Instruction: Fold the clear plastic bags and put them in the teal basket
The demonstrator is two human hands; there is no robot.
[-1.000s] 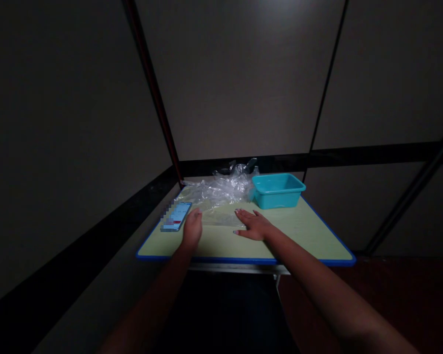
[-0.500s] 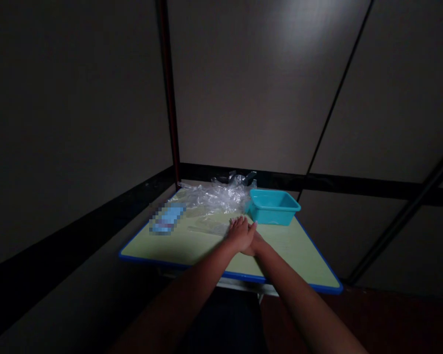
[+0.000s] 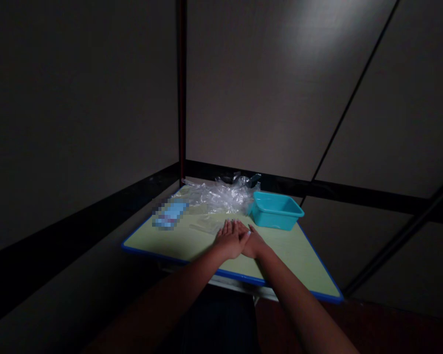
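My left hand (image 3: 228, 239) lies flat with its fingers stretched out, resting partly on top of my right hand (image 3: 254, 242), which is also flat on the pale green table (image 3: 180, 241). Neither hand holds anything. Just beyond the fingertips lies a flat clear plastic bag (image 3: 207, 226). A heap of crumpled clear plastic bags (image 3: 216, 196) sits further back. A teal plastic tub (image 3: 275, 210) stands to the right of the heap.
A phone with a lit screen (image 3: 168, 215) lies at the table's left side. The table has a blue edge and stands in a corner of dark panel walls with black rails. The room is dim.
My left hand has moved right from beside the phone and now lies over my right hand. The view has shifted, and both hands have drawn slightly back from the flat bag.
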